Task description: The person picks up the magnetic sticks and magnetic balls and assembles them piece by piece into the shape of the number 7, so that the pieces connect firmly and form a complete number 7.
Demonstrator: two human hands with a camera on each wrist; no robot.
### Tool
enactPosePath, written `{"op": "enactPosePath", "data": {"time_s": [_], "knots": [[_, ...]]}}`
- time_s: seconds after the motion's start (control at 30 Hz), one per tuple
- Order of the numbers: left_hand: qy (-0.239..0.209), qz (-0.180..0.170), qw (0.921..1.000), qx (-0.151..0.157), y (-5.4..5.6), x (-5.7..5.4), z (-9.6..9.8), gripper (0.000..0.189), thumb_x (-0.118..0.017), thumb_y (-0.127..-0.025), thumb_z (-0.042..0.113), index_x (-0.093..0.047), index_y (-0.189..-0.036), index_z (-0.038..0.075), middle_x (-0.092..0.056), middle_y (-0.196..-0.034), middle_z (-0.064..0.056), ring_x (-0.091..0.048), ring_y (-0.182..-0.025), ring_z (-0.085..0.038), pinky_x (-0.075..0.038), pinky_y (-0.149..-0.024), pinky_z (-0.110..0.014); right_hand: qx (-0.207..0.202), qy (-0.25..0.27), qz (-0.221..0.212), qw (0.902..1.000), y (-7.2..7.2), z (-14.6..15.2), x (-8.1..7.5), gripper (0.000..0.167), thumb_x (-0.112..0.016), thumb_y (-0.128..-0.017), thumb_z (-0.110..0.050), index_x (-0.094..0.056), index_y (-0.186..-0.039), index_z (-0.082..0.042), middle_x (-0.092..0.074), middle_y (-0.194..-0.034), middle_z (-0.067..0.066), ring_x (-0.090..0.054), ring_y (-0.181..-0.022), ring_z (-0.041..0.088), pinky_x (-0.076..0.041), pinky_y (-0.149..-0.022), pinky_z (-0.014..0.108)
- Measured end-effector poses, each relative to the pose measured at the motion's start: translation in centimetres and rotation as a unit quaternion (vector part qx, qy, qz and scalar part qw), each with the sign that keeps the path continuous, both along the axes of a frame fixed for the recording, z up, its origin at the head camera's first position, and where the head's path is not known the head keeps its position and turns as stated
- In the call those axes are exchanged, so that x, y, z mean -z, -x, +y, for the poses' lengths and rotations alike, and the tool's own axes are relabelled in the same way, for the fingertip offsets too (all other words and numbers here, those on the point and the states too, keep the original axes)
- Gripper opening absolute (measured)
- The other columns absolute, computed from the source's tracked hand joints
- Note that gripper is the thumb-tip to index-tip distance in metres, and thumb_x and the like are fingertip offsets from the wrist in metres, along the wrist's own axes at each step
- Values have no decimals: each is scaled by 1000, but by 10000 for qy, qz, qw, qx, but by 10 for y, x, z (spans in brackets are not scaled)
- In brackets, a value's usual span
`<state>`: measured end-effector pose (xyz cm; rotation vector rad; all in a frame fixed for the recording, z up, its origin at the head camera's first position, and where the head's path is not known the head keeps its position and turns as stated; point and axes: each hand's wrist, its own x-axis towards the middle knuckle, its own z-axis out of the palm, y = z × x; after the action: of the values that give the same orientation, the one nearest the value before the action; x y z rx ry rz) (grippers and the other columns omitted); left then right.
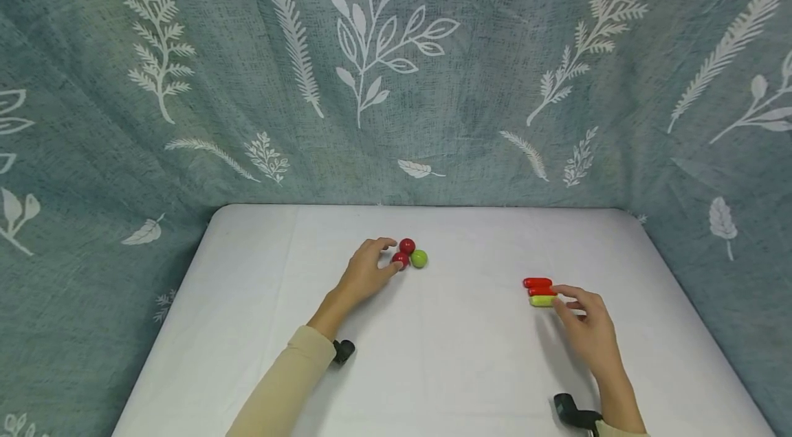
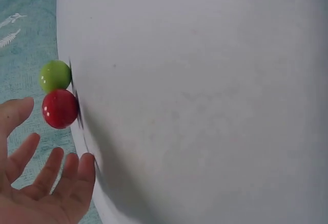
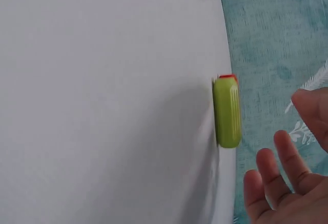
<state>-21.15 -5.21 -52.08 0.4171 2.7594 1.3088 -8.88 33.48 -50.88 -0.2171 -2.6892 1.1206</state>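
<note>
Two glossy red balls and a green ball (image 1: 419, 258) sit touching or nearly so toward the back of the table. My left hand (image 1: 366, 271) reaches in from their left, thumb and fingers spread around the nearer red ball (image 2: 60, 109); in the left wrist view a gap shows between thumb and ball. Farther right lie three short rounded sticks side by side: a red stick (image 1: 537, 282), another red stick (image 1: 541, 291) and a ribbed yellow-green stick (image 3: 227, 112). Beside their right ends hovers my right hand (image 1: 584, 326), fingers parted and holding nothing.
A white cloth (image 1: 433, 368) covers the table, whose far corners are rounded. Behind and beside it hangs a teal curtain (image 1: 470, 80) with white leaf prints. Each wrist wears a black camera, such as the left camera (image 1: 344, 352).
</note>
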Motion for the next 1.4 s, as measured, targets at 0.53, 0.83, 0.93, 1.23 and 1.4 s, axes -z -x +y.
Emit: {"op": "enactPosePath", "data": {"time_s": [0.53, 0.83, 0.93, 1.23, 1.4], "knots": [[513, 31, 9981, 343, 7, 8, 9, 41, -71, -94, 29, -59, -130, 14, -59, -116, -9, -55, -104, -23, -46, -88, -41, -400, -237, -480, 9978, 20, 26, 19, 24, -63, -96, -4, -67, -119, 1, -59, -121, 28, -49, -95, 31, -41, -69, 36], [746, 64, 9968, 264, 7, 10, 9, 37, -71, -95, 29, -61, -127, 14, -60, -116, -9, -55, -105, -24, -46, -91, -41, -435, -342, -456, 9974, 18, 27, 27, 25, -67, -93, -2, -67, -117, 2, -57, -120, 29, -51, -100, 38, -42, -73, 42], [857, 8, 9960, 268, 6, 10, 9, 38, -69, -96, 31, -62, -128, 13, -60, -118, -10, -55, -109, -26, -46, -93, -42, -467, -435, -444, 9970, 17, 26, 27, 26, -68, -91, -1, -67, -116, 3, -56, -120, 29, -50, -99, 38, -42, -73, 43], [1016, -92, 9944, 258, 4, 6, 6, 38, -68, -97, 31, -64, -128, 10, -59, -117, -12, -54, -110, -28, -46, -94, -44, -559, -726, -422, 9949, 20, 22, 29, 26, -73, -86, 1, -70, -112, 4, -57, -119, 29, -49, -98, 36, -43, -77, 49], [1034, -93, 9942, 265, 4, 4, 5, 37, -67, -97, 31, -65, -127, 9, -59, -118, -13, -54, -111, -30, -45, -97, -45, -501, -717, -543, 9947, 20, 21, 28, 27, -73, -86, 0, -69, -112, 5, -54, -120, 30, -47, -99, 37, -42, -78, 51]]}}
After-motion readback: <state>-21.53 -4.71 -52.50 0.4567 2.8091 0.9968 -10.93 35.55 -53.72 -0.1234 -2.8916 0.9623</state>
